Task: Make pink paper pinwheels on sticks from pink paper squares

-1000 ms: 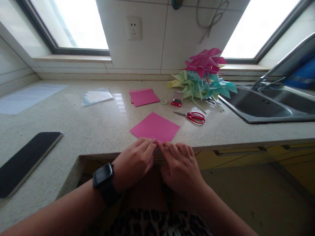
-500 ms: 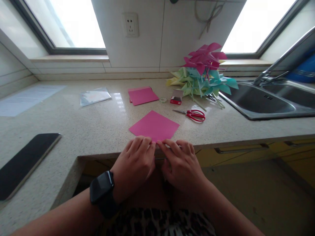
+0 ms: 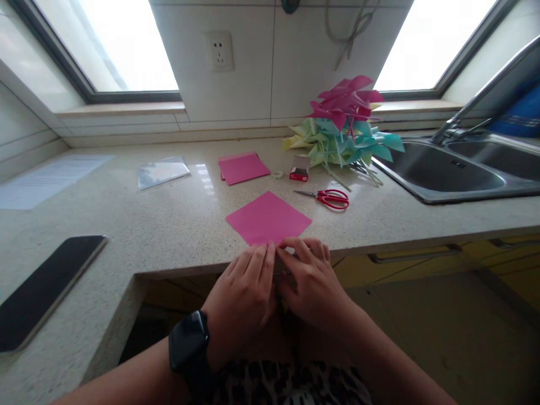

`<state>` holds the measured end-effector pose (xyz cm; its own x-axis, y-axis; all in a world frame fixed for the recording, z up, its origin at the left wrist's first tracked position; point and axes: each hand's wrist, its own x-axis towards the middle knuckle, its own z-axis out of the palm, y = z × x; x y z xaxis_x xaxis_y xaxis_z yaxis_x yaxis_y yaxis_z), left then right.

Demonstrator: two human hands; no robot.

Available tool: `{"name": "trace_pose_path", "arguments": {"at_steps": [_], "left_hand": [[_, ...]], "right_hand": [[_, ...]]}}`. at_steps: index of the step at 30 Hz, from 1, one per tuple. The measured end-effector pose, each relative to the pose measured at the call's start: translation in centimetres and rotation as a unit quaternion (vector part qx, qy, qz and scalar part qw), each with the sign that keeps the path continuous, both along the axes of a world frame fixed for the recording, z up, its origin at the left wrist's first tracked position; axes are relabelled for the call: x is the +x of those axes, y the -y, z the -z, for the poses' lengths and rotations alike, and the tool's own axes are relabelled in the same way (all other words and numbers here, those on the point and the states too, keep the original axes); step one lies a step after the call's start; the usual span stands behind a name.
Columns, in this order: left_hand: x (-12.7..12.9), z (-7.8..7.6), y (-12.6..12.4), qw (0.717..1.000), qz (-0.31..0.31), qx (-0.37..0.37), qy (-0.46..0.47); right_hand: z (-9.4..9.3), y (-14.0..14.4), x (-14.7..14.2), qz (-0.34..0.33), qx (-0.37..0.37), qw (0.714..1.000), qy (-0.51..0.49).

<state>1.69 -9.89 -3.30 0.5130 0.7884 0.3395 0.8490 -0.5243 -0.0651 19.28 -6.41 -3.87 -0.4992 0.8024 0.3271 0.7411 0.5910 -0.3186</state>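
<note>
A square sheet of pink paper [image 3: 270,216] lies turned like a diamond at the counter's front edge, its near corner under my fingers. My left hand [image 3: 247,287], with a black watch on the wrist, has its fingers together and their tips pressed on that corner. Close beside it, my right hand [image 3: 310,275] grips the same near edge with bent fingers. Both thumbs are mostly hidden below, and the corner itself is covered. Just beyond the sheet lie red-handled scissors [image 3: 333,199], a small red and grey box [image 3: 299,173] and a roll of clear tape [image 3: 277,174].
A stack of pink sheets [image 3: 244,169] lies further back. Several paper pinwheels [image 3: 346,124] are heaped by the steel sink [image 3: 447,197]. To the left are a clear plastic packet [image 3: 163,173], a printed sheet [image 3: 50,179] and a dark flat slab [image 3: 50,289].
The pink paper and both hands have shifted slightly right in view. My left hand's fingers have straightened and moved closer to the right hand. The camera view has tilted a little.
</note>
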Motion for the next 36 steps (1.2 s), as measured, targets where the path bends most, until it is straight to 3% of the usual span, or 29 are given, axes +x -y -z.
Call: {"name": "trace_pose_path", "arguments": {"at_steps": [5,9,13,18,23,31,36], "left_hand": [[-0.2,0.3,-0.4,1.0,-0.012,0.023,0.0],[-0.1,0.2,-0.4,1.0,-0.021,0.002,-0.014],[0.3,0.4,-0.4,1.0,-0.018,0.007,-0.017],[0.3,0.3,-1.0,1.0,-0.019,0.002,-0.017],[0.0,0.1,-1.4,1.0,-0.01,0.001,-0.026],[0.3,0.4,-1.6,0.999,-0.002,0.015,-0.035],[-0.2,-0.1,-2.1,1.0,0.009,0.004,-0.029]], "right_hand": [[-0.1,-0.3,0.8,-0.022,0.01,0.997,-0.071],[-0.4,-1.9,2.8,-0.024,0.074,0.987,-0.14],[-1.3,-4.6,4.6,-0.051,0.105,0.989,-0.093],[-3.7,-8.8,4.9,-0.104,0.114,0.988,-0.028],[-5.1,-12.6,4.2,-0.183,0.077,0.98,0.023],[-3.3,-14.4,3.6,-0.231,-0.001,0.973,0.013],[-3.2,-14.8,3.9,-0.234,-0.02,0.972,-0.027]]}}
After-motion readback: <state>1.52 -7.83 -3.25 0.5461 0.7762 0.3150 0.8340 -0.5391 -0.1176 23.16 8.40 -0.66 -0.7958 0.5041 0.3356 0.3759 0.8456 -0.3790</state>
